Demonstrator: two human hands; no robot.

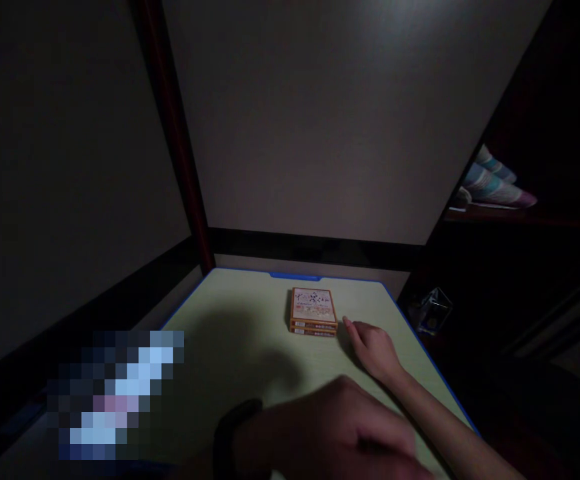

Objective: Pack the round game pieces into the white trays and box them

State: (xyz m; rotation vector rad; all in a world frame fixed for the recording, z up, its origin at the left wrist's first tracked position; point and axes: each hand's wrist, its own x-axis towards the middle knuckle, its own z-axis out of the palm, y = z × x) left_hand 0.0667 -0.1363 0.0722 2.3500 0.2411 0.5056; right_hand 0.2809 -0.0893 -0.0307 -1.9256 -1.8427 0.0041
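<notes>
Two flat, square boxes lie stacked toward the far part of the table; the printed top box [314, 305] has dark lettering on a pale lid and orange edges. Just right of the stack, my right hand [374, 348] rests low over the tabletop. Its fingers are curled in with nothing seen in them, and one digit points at the box's near right corner. My left hand [343, 423], a dark band on its wrist, crosses the foreground, closer to me than the boxes. It is dim and slightly blurred, with bent fingers partly cut off below; no object shows in it.
The pale table [250, 300] has a blue rim and stands against a panelled wall [320, 133]. Pixelated blocks [120, 400] cover an area at the lower left. A shiny package [434, 310] sits beyond the right edge, below striped fabric [500, 183] on a shelf.
</notes>
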